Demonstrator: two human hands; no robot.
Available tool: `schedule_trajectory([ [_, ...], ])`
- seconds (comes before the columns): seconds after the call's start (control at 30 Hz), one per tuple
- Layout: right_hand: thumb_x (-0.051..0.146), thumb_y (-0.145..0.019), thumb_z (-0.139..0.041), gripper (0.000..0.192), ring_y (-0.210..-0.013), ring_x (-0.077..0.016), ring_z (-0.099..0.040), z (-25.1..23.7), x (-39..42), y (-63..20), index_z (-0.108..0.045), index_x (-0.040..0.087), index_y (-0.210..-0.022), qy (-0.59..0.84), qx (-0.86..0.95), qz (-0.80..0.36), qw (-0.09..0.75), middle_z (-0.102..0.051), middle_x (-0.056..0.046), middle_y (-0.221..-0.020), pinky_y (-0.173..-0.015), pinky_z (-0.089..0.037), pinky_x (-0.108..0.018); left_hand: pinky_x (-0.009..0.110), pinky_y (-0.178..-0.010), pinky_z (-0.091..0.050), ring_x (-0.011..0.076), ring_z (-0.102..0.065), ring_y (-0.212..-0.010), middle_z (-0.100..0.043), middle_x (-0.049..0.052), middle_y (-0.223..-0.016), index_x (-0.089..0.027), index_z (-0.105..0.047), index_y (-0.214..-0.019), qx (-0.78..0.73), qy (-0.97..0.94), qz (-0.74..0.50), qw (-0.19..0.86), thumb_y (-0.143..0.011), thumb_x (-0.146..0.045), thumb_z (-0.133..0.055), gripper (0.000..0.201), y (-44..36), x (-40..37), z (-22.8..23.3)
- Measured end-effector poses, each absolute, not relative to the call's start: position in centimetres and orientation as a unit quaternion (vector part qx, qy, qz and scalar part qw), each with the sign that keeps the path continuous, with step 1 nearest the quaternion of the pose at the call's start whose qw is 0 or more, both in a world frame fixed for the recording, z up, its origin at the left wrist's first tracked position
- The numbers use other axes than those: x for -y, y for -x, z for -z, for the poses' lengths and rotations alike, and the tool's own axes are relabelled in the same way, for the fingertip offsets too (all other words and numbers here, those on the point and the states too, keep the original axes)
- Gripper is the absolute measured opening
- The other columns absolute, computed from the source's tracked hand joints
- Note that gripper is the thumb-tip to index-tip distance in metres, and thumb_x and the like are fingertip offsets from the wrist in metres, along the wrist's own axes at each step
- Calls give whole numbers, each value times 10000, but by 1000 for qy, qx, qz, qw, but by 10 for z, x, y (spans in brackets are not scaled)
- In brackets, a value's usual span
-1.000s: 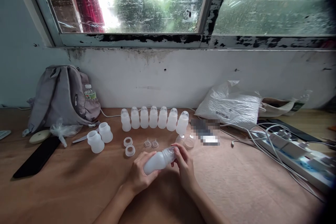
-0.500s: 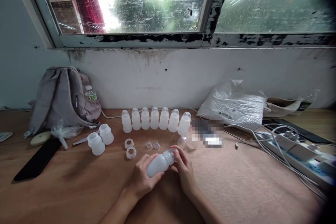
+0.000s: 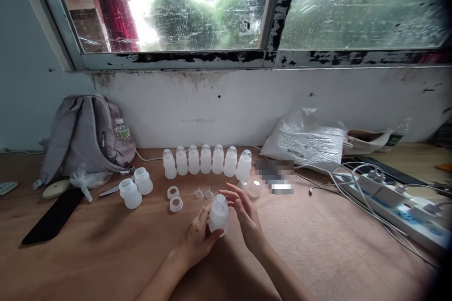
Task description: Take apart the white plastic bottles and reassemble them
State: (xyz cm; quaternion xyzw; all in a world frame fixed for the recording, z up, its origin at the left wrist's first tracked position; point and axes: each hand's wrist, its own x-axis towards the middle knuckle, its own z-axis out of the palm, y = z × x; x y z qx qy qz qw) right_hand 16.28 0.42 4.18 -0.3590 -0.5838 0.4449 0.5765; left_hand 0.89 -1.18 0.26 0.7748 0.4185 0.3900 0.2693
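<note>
Spreading wide under the window, the wooden worktop point(image 3: 318, 244) carries everything. Well off to the left of the fingers slumps a grey backpack point(image 3: 84, 131); far to their right lie a white plastic bag point(image 3: 307, 143) and a power strip point(image 3: 391, 197) with tangled cords. Beyond the fingers stands a row of seven capped bottles point(image 3: 206, 160), seemingly finished. To the left of them wait two open bottle bodies point(image 3: 136, 187), two screw rings point(image 3: 174, 198), and, just ahead, two small teats point(image 3: 204, 194) and clear caps point(image 3: 252, 190), so roughly two more sets look unassembled.

The left hand point(image 3: 196, 240) wraps its fingers around a white bottle point(image 3: 219, 214), held upright just above the worktop. The right hand point(image 3: 243, 214) sits just beside it, fingers spread and loose, holding nothing.
</note>
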Motion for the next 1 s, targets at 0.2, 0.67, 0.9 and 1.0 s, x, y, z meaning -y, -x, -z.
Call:
schedule_trajectory([
  [0.2, 438, -819, -437, 343, -788, -194, -566, -18, -22, -169, -508, 197, -1053, 416, 536, -431, 595, -606, -80, -924, -697, -461, -335, 412, -896, -398, 238, -490, -1057, -477, 113, -1190, -226, -274, -1279, -456, -738, -422, 262, -736, -346, -573, 632, -7, 11, -7],
  [0.67, 442, -784, -483, 303, -647, -143, -521, -6, -31, -173, -528, 203, -965, 440, 498, -454, 593, -562, -40, -815, -562, -438, -267, 304, -796, -438, 174, -576, -837, -639, 24, -893, -223, -620, -911, -528, -731, -424, 84, -731, -360, -563, 234, 41, -20, -109],
  [0.9, 466, -763, -500, 333, -648, -152, -532, -7, -29, -169, -533, 194, -953, 462, 507, -455, 568, -558, -37, -782, -554, -439, -262, 302, -761, -446, 196, -596, -828, -659, 34, -870, -210, -619, -875, -639, -678, -364, -18, -708, -398, -547, 261, 119, -58, -140],
  [1.0, 480, -746, -515, 351, -655, -158, -540, -6, -28, -168, -541, 190, -942, 467, 513, -453, 560, -565, -38, -783, -561, -442, -263, 280, -737, -448, 197, -604, -821, -669, 39, -861, -209, -620, -873, -671, -659, -339, -22, -700, -397, -551, 264, 138, -71, -138],
])
